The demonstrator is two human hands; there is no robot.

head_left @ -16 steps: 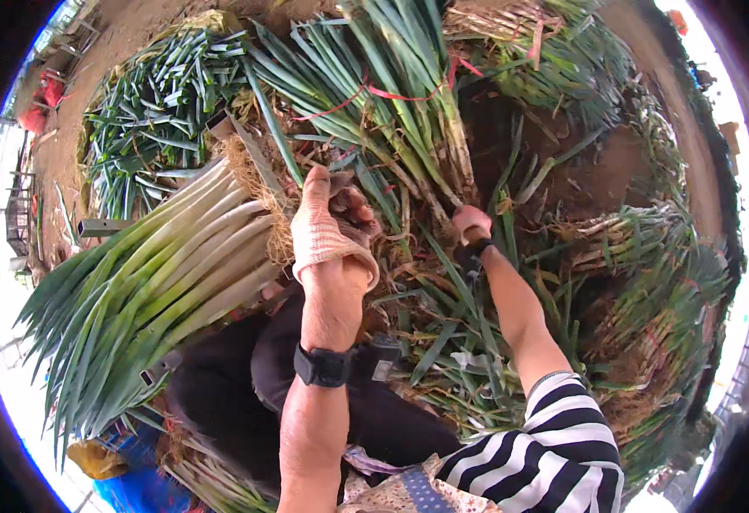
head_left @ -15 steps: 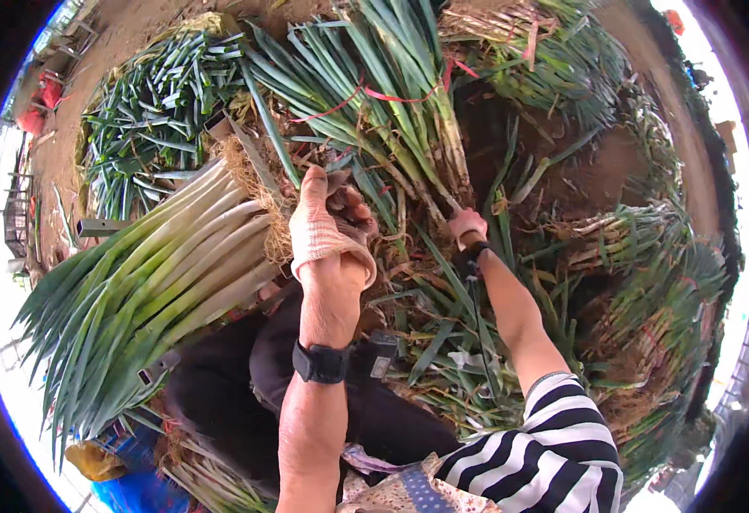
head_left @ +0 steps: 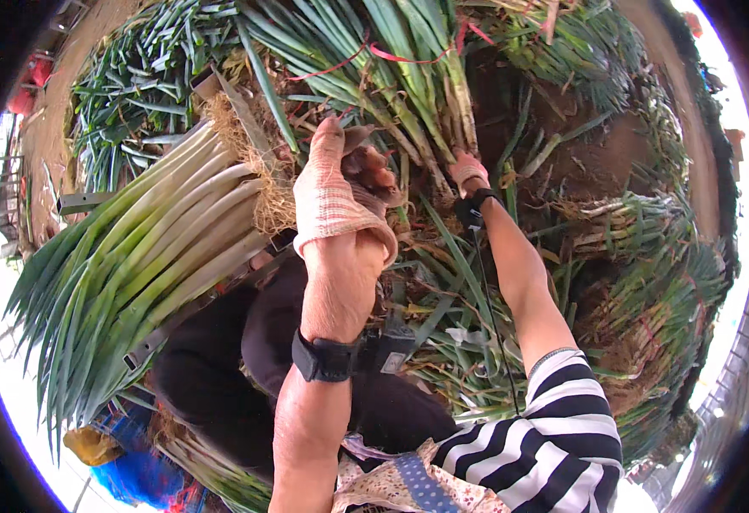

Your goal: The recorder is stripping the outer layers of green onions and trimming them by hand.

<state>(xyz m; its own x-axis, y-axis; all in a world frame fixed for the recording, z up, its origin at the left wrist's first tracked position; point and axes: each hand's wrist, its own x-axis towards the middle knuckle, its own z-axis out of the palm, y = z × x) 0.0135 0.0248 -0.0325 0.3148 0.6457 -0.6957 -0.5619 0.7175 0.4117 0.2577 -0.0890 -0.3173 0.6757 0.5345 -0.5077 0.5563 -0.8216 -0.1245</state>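
My left hand (head_left: 340, 192), in a pale knit glove with dirty fingertips, is raised in the middle, thumb straight up and fingers curled in. Whatever lies inside the curl is hidden. My right hand (head_left: 468, 171), in a pinkish glove, grips the root end of leeks (head_left: 443, 111), whose green leaves fan away at the top. Pink-red ribbon (head_left: 408, 58) runs across those leaves. Left of my left hand, a thick row of cleaned leeks (head_left: 186, 205) lies with pale stems and roots (head_left: 270, 201) toward the hand and green tops to the lower left.
A metal frame (head_left: 242, 111) stands by the leek roots. Cut green leaves (head_left: 148, 77) are heaped at the far left. More leek bundles (head_left: 648, 299) lie along the right. Loose leaves (head_left: 460, 342) litter the ground before my dark-trousered legs (head_left: 212, 376). Blue plastic (head_left: 139, 474) lies at lower left.
The whole view has shifted, with the leeks higher in the picture. My left hand has moved slightly right, away from the cleaned leeks' roots. My right hand keeps its hold on the leeks.
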